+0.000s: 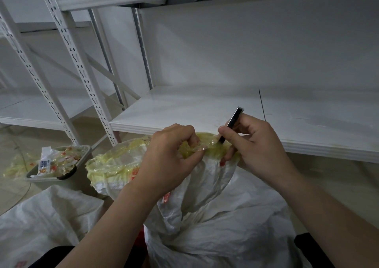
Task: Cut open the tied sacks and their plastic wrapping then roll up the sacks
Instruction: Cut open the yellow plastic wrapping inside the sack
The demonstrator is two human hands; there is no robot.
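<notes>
Your left hand (171, 155) pinches the yellowish clear plastic wrapping (123, 163) on the white woven sack (215, 222), while your right hand's (256, 144) fingers grip a slim black-and-silver cutter (232, 122) against it.

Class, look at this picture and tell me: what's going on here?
A person is opening a tied white sack. The left grip pinches the yellowish plastic wrapping at its neck; the right grip holds a black knife with its tip at that wrapping. The neck is bunched shut. A second sack lies lower left.
</notes>
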